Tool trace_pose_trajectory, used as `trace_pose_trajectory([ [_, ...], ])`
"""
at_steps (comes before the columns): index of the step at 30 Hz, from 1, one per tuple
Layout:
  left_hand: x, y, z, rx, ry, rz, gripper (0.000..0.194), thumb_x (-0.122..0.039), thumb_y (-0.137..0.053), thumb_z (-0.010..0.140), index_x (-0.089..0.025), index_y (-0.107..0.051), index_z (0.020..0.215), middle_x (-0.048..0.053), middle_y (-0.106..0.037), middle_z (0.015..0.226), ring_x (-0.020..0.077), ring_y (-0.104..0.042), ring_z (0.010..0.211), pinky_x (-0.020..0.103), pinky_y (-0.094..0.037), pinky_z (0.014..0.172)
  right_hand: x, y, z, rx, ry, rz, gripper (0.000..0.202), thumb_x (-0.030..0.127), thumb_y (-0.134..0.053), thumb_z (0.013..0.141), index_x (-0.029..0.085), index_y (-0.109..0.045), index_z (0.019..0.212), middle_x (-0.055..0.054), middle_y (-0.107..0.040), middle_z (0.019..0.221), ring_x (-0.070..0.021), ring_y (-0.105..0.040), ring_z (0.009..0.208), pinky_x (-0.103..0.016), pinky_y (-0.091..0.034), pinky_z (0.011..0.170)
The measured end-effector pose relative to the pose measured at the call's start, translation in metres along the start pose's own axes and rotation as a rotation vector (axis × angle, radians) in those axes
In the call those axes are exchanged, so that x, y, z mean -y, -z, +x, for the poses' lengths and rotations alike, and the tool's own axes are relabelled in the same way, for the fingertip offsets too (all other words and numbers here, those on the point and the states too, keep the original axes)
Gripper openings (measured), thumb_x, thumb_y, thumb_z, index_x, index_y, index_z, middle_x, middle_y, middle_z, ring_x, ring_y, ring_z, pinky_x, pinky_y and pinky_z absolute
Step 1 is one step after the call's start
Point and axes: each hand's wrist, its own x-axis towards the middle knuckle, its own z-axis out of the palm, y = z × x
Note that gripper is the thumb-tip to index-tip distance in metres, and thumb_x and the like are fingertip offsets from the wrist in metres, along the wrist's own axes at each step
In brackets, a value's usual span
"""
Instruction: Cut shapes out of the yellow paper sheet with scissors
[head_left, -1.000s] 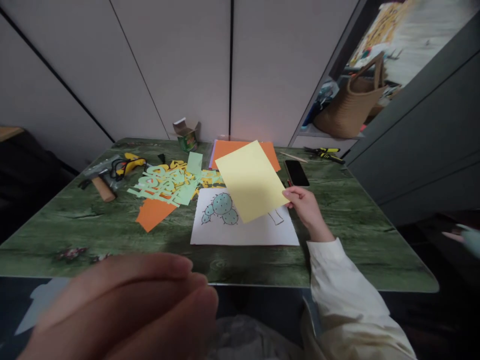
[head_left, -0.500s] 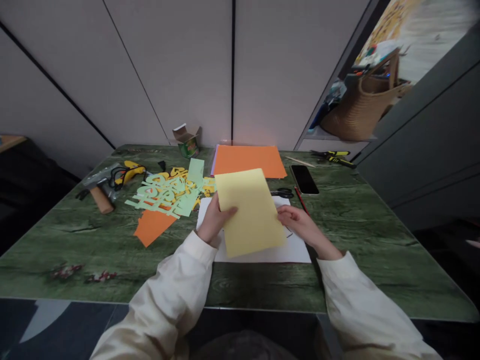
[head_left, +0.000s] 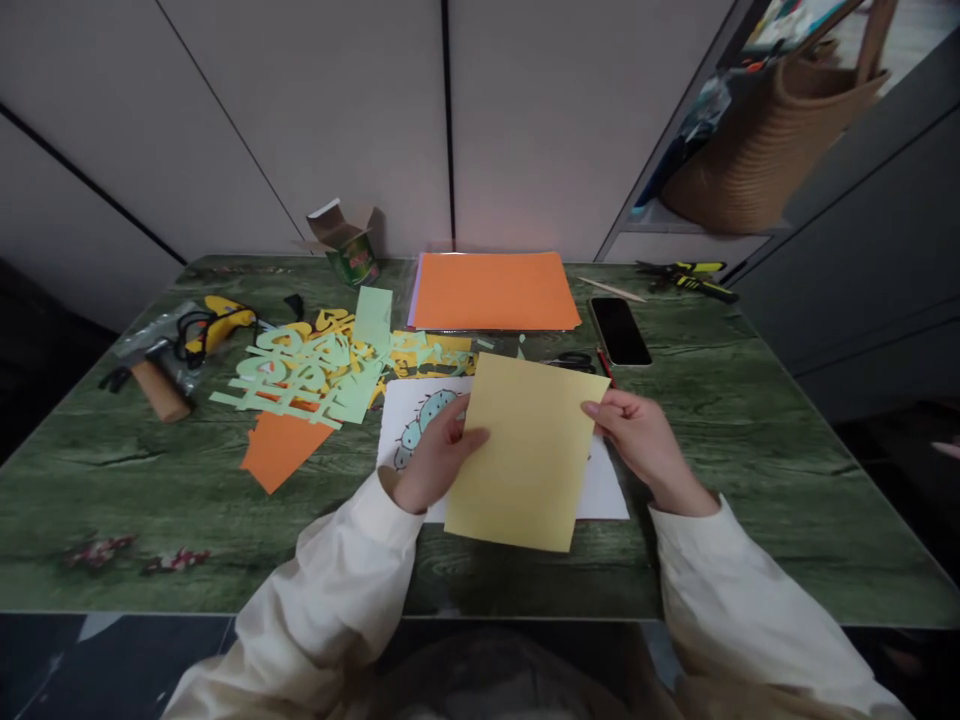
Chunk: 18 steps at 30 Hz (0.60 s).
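Head view: yellow sheet (head_left: 529,460) held over white paper (head_left: 607,492), near middle of the counter (head_left: 757,450); hands apart, each clamped on the sheet; left hand (head_left: 441,458) grips its left edge, thumb on top; right hand (head_left: 641,440) pinches its right edge close to the far corner; sheet hides much of the white paper, blue-green cactus drawing (head_left: 435,405) partly showing left of it; black scissors (head_left: 574,361) just beyond the sheet; red pencil (head_left: 606,369) and phone (head_left: 621,331) right of them; orange sheets (head_left: 495,290) far middle; green cutouts (head_left: 289,372) at left, orange scrap (head_left: 283,452) on their near side; hammer (head_left: 161,390) farther left; pliers (head_left: 690,280) far right.
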Motion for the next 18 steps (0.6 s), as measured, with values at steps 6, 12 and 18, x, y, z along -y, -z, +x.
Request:
trace_pose_trajectory([
  [6,0.0027,0.0045,0.0020,-0.007,0.046,-0.060,0.053,-0.027,-0.062,0.077,-0.020,-0.043,0.126,0.012,-0.065,0.110,0.0250,-0.065,0.090,0.039,-0.052,0.075,-0.0004,-0.0004,0.0010,-0.007,0.007,0.001,0.013,0.031,-0.070,0.071,0.020,-0.065,0.070,0.002,-0.063,0.057,-0.0096,-0.057,0.048,-0.021,-0.043,0.047],
  [12,0.0058,0.0051,0.0054,-0.081,-0.038,0.068,0.064,-0.024,-0.063,0.076,-0.023,-0.037,0.134,0.012,-0.063,0.115,0.0268,-0.063,0.097,0.040,-0.053,0.076,-0.0041,0.0005,0.0026,-0.051,0.057,-0.030,0.017,0.031,-0.071,0.069,0.019,-0.061,0.064,0.004,-0.058,0.051,-0.0091,-0.053,0.046,-0.021,-0.040,0.046],
  [18,0.0023,0.0013,0.0028,-0.070,-0.163,0.137,0.069,-0.023,-0.062,0.078,-0.025,-0.030,0.139,0.012,-0.053,0.129,0.0272,-0.052,0.116,0.043,-0.047,0.091,-0.0063,0.0006,0.0017,-0.104,0.125,-0.097,0.021,0.033,-0.072,0.067,0.019,-0.059,0.059,0.003,-0.057,0.051,-0.0081,-0.047,0.044,-0.022,-0.035,0.044],
])
